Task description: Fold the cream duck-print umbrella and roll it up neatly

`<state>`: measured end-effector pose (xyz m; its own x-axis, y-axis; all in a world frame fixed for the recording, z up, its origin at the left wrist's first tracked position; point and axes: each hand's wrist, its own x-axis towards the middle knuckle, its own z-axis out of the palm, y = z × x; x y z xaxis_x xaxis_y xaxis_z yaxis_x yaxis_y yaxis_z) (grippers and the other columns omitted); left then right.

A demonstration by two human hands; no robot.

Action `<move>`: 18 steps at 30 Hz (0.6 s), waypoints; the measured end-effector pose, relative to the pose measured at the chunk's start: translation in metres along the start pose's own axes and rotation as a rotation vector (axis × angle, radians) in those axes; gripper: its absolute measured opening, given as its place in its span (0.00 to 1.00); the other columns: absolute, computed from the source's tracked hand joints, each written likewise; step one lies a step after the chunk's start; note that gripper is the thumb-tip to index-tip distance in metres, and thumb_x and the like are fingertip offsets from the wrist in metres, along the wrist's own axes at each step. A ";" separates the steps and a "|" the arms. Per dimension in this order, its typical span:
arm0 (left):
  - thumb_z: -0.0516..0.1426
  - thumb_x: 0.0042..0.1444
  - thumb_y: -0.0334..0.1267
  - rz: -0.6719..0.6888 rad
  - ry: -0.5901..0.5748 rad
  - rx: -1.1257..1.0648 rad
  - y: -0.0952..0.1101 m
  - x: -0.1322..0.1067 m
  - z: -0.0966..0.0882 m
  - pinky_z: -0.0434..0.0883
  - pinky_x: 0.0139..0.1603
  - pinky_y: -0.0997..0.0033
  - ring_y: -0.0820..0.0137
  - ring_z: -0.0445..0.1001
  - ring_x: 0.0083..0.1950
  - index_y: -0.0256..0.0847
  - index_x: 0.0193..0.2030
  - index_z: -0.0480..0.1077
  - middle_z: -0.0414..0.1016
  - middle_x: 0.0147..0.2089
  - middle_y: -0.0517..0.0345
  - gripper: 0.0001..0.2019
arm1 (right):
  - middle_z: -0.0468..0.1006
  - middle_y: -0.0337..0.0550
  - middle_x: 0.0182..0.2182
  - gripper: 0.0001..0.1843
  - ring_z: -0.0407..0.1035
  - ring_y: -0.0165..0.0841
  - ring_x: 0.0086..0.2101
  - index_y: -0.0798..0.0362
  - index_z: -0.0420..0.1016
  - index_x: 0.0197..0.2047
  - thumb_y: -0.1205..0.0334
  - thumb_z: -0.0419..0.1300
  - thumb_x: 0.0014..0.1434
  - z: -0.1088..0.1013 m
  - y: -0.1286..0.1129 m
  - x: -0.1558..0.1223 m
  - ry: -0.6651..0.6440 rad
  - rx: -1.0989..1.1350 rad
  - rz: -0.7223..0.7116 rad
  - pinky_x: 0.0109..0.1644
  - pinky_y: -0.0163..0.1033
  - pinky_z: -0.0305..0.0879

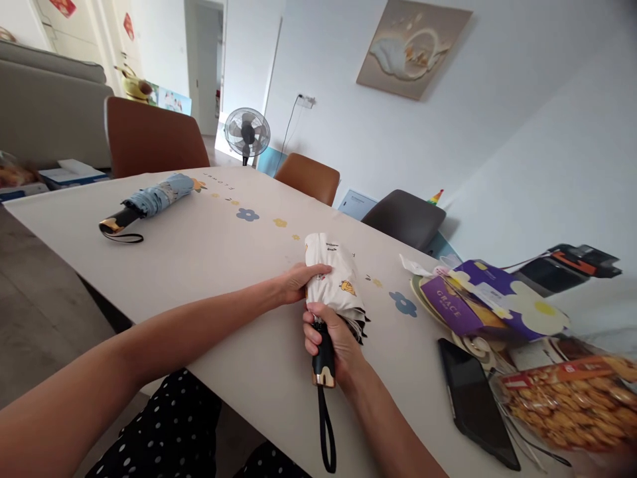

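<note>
White duck-print folding umbrella held in both hands, handle toward 6 o'clock

Clock read as seen from the wearer, 12 = straight away. White folding umbrella (332, 272) is over the near part of the table, long axis close to 12–6: bunched canopy up at 12, black-and-gold handle (324, 360) down at 6, wrist strap (327, 431) hanging below that. Whether it rests on the tabletop or is held just above: not clear.

Right hand (334, 330) is nearer the handle: fingers curled round its upper end, thumb up at the canopy's base. From those fingers the canopy runs off toward 12–1, with the dark-edged hem fanned loose at about 2.

Left hand (297, 282) is nearer the far end, pinching the canopy from its 9 o'clock side. Thumb lies across the top pointing to 3; other fingers mostly hidden (probably underneath). Canopy bulk sits at 3 o'clock from this hand, touching it.

Blue folding umbrella (164, 194) lies on the tablecloth (219, 252) at 10 o'clock, well apart from both hands, left one nearer; its handle points to 8. Smartphone (475, 401) at 4, purple GRACE box (450, 305) at 3, bag of cookies (572, 401) at 4 beyond the phone.
</note>
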<state>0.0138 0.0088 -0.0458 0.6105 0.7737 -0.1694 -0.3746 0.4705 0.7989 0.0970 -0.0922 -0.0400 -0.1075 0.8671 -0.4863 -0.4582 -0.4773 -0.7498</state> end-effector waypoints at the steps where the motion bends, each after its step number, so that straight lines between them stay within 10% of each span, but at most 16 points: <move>1: 0.63 0.43 0.43 0.026 0.048 0.103 0.001 0.000 -0.001 0.68 0.48 0.62 0.58 0.72 0.45 0.33 0.37 0.68 0.75 0.41 0.41 0.18 | 0.64 0.32 0.18 0.10 0.50 0.19 0.13 0.55 0.63 0.26 0.61 0.61 0.48 0.001 0.000 0.001 0.007 0.010 -0.001 0.13 0.28 0.52; 7: 0.60 0.46 0.43 0.449 0.514 0.688 0.010 0.006 -0.009 0.58 0.58 0.59 0.57 0.61 0.58 0.40 0.49 0.63 0.65 0.55 0.46 0.23 | 0.64 0.33 0.21 0.09 0.55 0.20 0.16 0.55 0.64 0.28 0.62 0.62 0.48 0.001 0.000 0.002 0.012 0.089 -0.033 0.18 0.28 0.60; 11: 0.56 0.49 0.36 0.621 0.270 0.872 0.017 0.001 0.013 0.56 0.58 0.64 0.61 0.64 0.54 0.45 0.42 0.69 0.70 0.49 0.54 0.12 | 0.65 0.34 0.22 0.10 0.56 0.20 0.17 0.56 0.65 0.26 0.61 0.62 0.49 -0.004 0.001 0.003 -0.013 0.091 -0.023 0.19 0.29 0.62; 18: 0.57 0.37 0.26 0.448 -0.299 1.097 0.004 0.031 0.070 0.60 0.55 0.63 0.60 0.69 0.47 0.48 0.24 0.73 0.75 0.34 0.58 0.10 | 0.64 0.34 0.22 0.08 0.55 0.21 0.17 0.56 0.66 0.27 0.62 0.60 0.49 -0.007 0.001 0.003 -0.072 0.114 -0.063 0.20 0.30 0.62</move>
<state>0.0802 0.0046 -0.0075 0.7691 0.5796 0.2694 0.1063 -0.5316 0.8403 0.1028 -0.0908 -0.0451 -0.1363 0.9047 -0.4036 -0.5632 -0.4059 -0.7197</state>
